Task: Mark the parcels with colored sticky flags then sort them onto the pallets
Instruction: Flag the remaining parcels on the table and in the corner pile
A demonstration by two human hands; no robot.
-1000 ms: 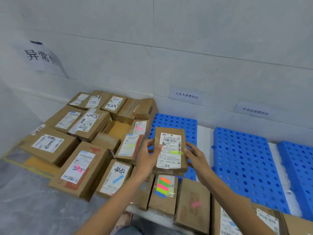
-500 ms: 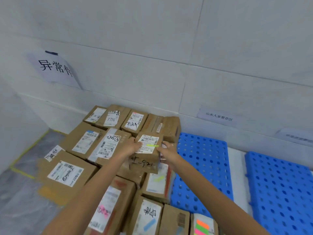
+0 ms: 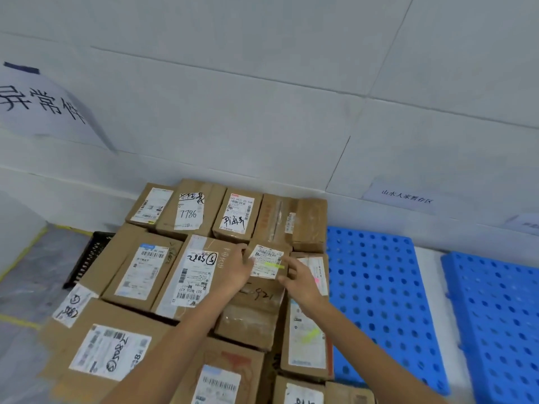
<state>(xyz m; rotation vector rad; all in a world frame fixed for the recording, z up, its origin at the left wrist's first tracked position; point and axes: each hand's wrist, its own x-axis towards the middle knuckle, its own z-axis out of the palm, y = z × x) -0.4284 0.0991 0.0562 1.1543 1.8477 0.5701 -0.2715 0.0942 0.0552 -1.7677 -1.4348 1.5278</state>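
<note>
We see a brown cardboard parcel (image 3: 262, 298) with a white label (image 3: 265, 256) and yellow-green sticky flag (image 3: 274, 266), left of the bright blue hole-dotted plastic pallet (image 3: 376, 301).

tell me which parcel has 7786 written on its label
The back-row parcel, second from the left by the wall. Its white label carries 7786 in black marker; the other labels show different scrawls or print only.

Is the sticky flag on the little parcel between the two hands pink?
No, the flag stuck on that small parcel is yellow-green, not pink.
</note>
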